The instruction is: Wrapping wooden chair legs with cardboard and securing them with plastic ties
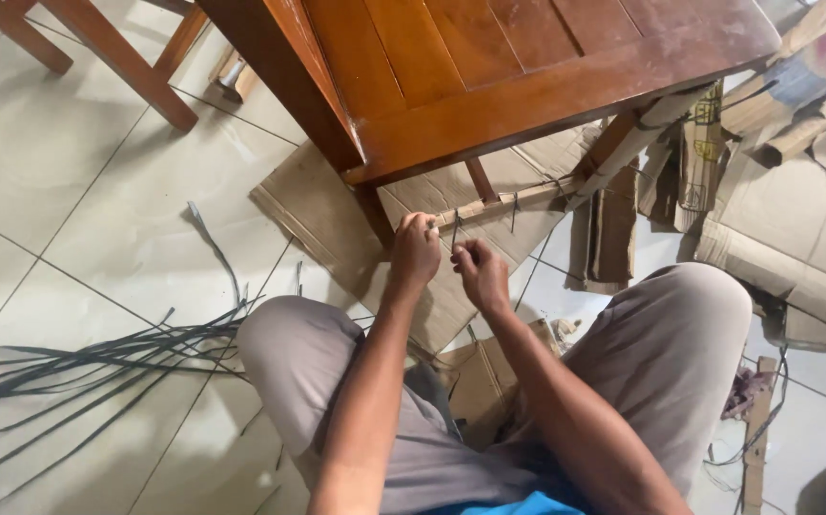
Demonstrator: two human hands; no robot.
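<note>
Both my left hand and right hand are pinching a thin dark strip, clenched tight. It's sticking up by the wooden chair's rung, over flattened cardboard.

Thin dark strip pinched between both hands, under the wooden chair.

The strip is narrow, flat and dark grey, standing roughly upright between the left hand and right hand, both closed in fists on it. Its top end pokes up beside the pale chair rung, just below the seat frame, centre of scene.
</note>
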